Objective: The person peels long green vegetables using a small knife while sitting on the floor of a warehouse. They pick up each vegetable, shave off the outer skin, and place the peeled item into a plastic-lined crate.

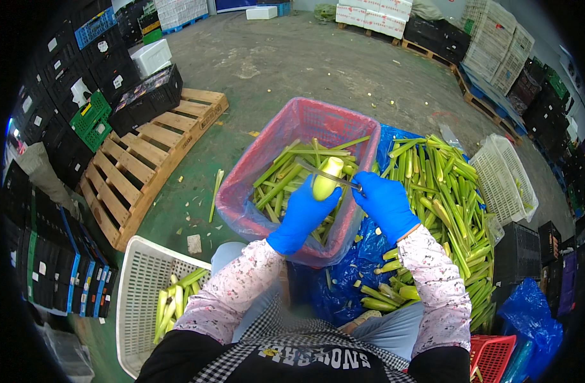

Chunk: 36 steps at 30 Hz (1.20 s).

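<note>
My left hand (302, 215), in a blue glove, grips a thick pale green vegetable stem (327, 179) with its cut end pointing up and away. In my gloved right hand (387, 207) is a knife (344, 182), its thin metal blade lying across the stem. The fingers cover most of the knife's handle. Both hands are above a red plastic crate (299, 112) lined with clear film. Long green leaf stalks (280, 184) lie inside that crate. Close to my right arm, a large heap of untrimmed green stalks (446, 196) rests on blue plastic sheeting (352, 268).
A white plastic basket (141, 306) at my left holds several pale trimmed stems (170, 299). Another white basket (503, 177) stands beyond the heap at right. A wooden pallet (149, 158) bearing a black crate (149, 95) lies at left. A red basket (491, 356) sits at lower right.
</note>
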Each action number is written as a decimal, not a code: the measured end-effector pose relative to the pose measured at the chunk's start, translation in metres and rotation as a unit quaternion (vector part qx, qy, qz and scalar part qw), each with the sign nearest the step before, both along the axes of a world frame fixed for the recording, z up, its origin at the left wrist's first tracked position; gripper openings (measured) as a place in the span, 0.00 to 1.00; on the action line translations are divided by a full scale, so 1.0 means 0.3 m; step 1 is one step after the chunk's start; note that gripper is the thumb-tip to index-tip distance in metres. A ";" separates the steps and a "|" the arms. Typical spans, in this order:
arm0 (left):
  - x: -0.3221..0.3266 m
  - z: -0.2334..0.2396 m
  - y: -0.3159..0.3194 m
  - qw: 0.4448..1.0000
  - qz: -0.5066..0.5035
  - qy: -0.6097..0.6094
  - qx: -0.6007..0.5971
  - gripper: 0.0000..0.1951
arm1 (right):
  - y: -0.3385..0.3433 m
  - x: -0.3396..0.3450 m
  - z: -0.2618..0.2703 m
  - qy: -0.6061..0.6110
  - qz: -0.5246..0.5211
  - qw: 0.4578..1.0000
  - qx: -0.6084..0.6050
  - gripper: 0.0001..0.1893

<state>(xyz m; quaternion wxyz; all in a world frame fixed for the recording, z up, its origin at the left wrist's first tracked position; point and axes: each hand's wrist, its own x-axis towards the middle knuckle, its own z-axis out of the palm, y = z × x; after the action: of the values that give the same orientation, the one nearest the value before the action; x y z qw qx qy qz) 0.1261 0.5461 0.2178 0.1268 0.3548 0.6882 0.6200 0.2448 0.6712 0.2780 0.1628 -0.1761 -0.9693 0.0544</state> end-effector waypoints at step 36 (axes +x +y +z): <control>0.024 0.133 -0.083 0.969 -0.227 0.091 0.013 0.39 | -0.068 0.086 0.135 0.085 0.086 0.897 -0.425 0.23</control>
<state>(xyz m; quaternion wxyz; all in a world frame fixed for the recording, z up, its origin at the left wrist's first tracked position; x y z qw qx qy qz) 0.1332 0.5213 0.2576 0.1964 0.5585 0.5903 0.5486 0.2705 0.6509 0.3184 0.1490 -0.1393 -0.8477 0.4898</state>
